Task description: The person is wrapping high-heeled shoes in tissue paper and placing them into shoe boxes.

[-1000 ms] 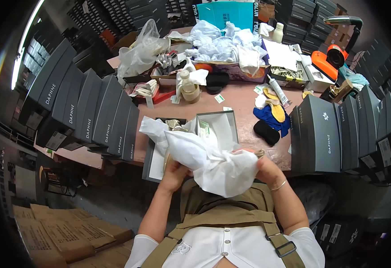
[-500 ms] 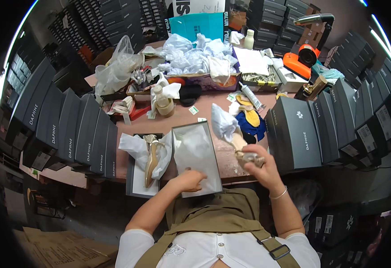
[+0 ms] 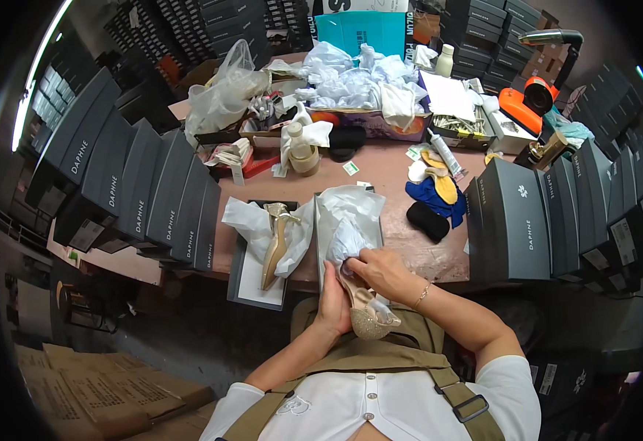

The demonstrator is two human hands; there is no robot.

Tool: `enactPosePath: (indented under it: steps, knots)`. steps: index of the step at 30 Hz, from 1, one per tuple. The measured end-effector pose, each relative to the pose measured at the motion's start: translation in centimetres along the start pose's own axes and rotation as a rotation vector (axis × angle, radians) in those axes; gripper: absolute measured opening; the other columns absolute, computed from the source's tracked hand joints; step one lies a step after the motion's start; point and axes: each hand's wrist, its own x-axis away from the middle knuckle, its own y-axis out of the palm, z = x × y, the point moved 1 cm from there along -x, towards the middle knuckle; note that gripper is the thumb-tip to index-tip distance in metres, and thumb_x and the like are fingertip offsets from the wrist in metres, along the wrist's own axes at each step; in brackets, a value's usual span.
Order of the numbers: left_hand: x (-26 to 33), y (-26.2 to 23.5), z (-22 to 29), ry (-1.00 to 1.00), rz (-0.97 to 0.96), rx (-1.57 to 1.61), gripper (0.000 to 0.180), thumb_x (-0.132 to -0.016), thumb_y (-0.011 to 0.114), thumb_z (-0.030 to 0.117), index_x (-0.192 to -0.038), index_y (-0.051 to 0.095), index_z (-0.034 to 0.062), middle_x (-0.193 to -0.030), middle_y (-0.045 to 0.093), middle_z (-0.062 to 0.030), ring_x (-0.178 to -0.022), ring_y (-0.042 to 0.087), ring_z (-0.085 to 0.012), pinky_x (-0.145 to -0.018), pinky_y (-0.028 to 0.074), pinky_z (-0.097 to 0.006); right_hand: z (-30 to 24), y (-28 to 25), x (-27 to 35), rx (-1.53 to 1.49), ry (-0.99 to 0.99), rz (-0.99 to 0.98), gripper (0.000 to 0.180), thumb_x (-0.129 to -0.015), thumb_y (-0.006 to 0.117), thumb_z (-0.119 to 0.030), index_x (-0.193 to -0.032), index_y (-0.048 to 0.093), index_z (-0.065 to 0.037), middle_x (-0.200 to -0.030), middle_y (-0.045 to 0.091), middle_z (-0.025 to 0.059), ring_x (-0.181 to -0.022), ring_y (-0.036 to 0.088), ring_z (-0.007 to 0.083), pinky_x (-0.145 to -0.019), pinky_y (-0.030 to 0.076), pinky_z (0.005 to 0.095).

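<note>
A beige shoe with a glittery gold heel end (image 3: 371, 322) is held over my lap, its toe pointing away and wrapped in crumpled white paper (image 3: 347, 239). My left hand (image 3: 334, 303) closes round its left side. From the right, my right hand (image 3: 389, 275) grips it with bent fingers at the edge of the wrap. Behind the shoe is a grey box (image 3: 317, 220) lined with white tissue paper (image 3: 365, 206), partly hidden by shoe and hands. To the left, the matching shoe (image 3: 273, 257) lies on tissue in another grey box part (image 3: 263, 294).
Stacks of grey shoeboxes (image 3: 127, 184) stand left, with more shoeboxes (image 3: 509, 220) at right. At the back are a carton of crumpled paper (image 3: 365, 81) and an orange device (image 3: 521, 110). Blue and yellow cloths (image 3: 439, 195), a black pad (image 3: 428, 222) and a tube (image 3: 446, 156) lie right of centre.
The shoe has come from the right to the middle, in front of the tissue-lined box. My left hand has left that box and now holds the shoe too. The whole view has shifted.
</note>
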Motion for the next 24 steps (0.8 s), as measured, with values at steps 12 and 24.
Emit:
enactPosePath:
  steps: [12, 24]
  knots:
    - [-1.5, -4.2, 1.3, -0.209, -0.176, -0.125, 0.068, -0.095, 0.022, 0.063, -0.117, 0.053, 0.0068, -0.097, 0.062, -0.0138, -0.076, 0.062, -0.0237, -0.06, 0.054, -0.037, 0.7, -3.7, -1.5, -0.281, 0.024, 0.211, 0.074, -0.072, 0.079, -0.023, -0.136, 0.045, -0.008, -0.139, 0.044, 0.0155, -0.127, 0.046, 0.033, -0.104, 0.038, 0.0415]
    - [0.2, -5.7, 1.1, -0.519, -0.37, 0.338, 0.078, -0.092, 0.03, 0.068, -0.139, 0.036, 0.0071, -0.123, 0.048, -0.0277, -0.083, 0.053, -0.0316, -0.06, 0.054, -0.038, 5.9, 1.0, -4.9, -0.268, 0.233, 0.655, 0.016, -0.082, 0.058, -0.003, -0.097, 0.066, -0.004, -0.095, 0.063, 0.0131, -0.084, 0.062, 0.0312, -0.075, 0.05, 0.0319]
